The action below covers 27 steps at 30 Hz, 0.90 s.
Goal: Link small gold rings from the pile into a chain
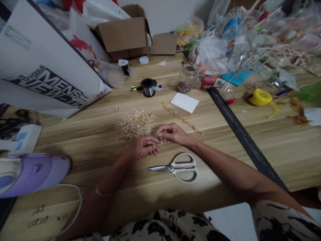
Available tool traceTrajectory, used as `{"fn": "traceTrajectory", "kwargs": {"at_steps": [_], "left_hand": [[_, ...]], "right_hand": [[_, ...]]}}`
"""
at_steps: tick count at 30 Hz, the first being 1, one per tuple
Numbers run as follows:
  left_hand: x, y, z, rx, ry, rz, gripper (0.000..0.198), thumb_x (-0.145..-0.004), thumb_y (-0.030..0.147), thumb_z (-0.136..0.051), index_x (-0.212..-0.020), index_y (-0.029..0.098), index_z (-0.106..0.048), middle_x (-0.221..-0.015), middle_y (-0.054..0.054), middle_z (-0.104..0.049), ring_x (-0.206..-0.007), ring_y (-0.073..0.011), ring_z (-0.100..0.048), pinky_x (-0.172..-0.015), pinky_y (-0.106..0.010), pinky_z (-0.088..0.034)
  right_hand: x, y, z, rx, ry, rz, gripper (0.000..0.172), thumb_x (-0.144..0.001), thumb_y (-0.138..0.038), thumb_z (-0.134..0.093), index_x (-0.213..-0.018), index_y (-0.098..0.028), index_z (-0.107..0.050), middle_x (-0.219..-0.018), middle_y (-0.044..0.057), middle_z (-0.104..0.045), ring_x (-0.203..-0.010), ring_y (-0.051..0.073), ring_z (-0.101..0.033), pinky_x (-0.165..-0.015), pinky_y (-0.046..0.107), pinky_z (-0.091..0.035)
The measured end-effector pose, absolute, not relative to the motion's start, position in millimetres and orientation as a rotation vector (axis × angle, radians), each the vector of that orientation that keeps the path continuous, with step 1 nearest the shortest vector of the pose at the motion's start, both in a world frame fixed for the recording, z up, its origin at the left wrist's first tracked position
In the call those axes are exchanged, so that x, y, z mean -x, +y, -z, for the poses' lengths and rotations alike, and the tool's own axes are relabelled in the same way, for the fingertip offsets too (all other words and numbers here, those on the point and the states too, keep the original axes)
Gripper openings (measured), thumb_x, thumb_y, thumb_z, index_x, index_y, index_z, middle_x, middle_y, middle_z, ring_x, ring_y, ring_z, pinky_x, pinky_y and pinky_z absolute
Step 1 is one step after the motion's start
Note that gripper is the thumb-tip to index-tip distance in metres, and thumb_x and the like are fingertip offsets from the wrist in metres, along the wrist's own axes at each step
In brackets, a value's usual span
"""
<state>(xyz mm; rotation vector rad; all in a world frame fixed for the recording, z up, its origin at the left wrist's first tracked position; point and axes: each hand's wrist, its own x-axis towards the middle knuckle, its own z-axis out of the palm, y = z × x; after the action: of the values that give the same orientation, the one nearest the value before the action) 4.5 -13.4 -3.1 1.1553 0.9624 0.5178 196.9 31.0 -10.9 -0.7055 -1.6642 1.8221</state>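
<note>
My left hand [147, 146] has its fingers curled together in a pinch. A thin gold bead chain [141, 157] shows below that hand and runs into its fingers. Close beside it, my right hand [174, 133] pinches thumb against fingers; whatever lies between the tips is too small to name. Just beyond both hands is a heap of small gold and silver jewelry pieces [135, 123]. A second gold chain [182, 118] lies stretched out past my right hand. Scissors [175, 167] with pale handles rest nearer me, blades pointing left.
Behind the heap stand a wire spool [148, 87], a jar of beads [187, 78] and a white card [185, 102]. A black metal strip [240, 130] crosses the table [288, 147] at right, near a yellow tape measure [260, 97]. A purple appliance [42, 172] is at left.
</note>
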Motion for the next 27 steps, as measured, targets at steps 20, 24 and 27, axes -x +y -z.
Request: {"fn": "traceTrajectory", "kwargs": {"at_steps": [20, 24, 27], "left_hand": [[-8.3, -15.5, 3.5, -1.189, 1.03, -0.532, 0.033, -0.065, 0.04, -0.072, -0.074, 0.011, -0.058, -0.056, -0.001, -0.065, -0.044, -0.009, -0.058, -0.045, -0.019, -0.047], [-6.2, -15.3, 5.0, -1.222, 1.046, -0.513, 0.031, -0.067, 0.04, -0.07, -0.074, 0.011, -0.059, -0.054, 0.001, -0.062, -0.043, -0.0074, -0.056, -0.043, -0.017, -0.044], [-4.9, -14.9, 6.3, -1.232, 1.064, -0.49, 0.03, -0.069, 0.039, -0.068, -0.075, 0.011, -0.06, -0.054, 0.002, -0.061, -0.043, -0.0073, -0.055, -0.043, -0.017, -0.044]], "right_hand": [[-197.9, 31.0, 13.4, 0.699, -1.659, -1.829, 0.023, -0.081, -0.035, -0.059, -0.085, -0.012, -0.063, -0.06, -0.002, -0.054, -0.053, 0.006, -0.05, -0.049, 0.017, -0.041], [-197.7, 31.5, 13.3, 0.697, -1.658, -1.823, 0.023, -0.081, -0.034, -0.06, -0.085, -0.011, -0.063, -0.059, -0.002, -0.054, -0.053, 0.006, -0.05, -0.048, 0.017, -0.041], [-197.4, 31.8, 13.6, 0.699, -1.659, -1.826, 0.024, -0.081, -0.034, -0.06, -0.085, -0.011, -0.063, -0.059, -0.002, -0.054, -0.053, 0.007, -0.05, -0.048, 0.017, -0.041]]}}
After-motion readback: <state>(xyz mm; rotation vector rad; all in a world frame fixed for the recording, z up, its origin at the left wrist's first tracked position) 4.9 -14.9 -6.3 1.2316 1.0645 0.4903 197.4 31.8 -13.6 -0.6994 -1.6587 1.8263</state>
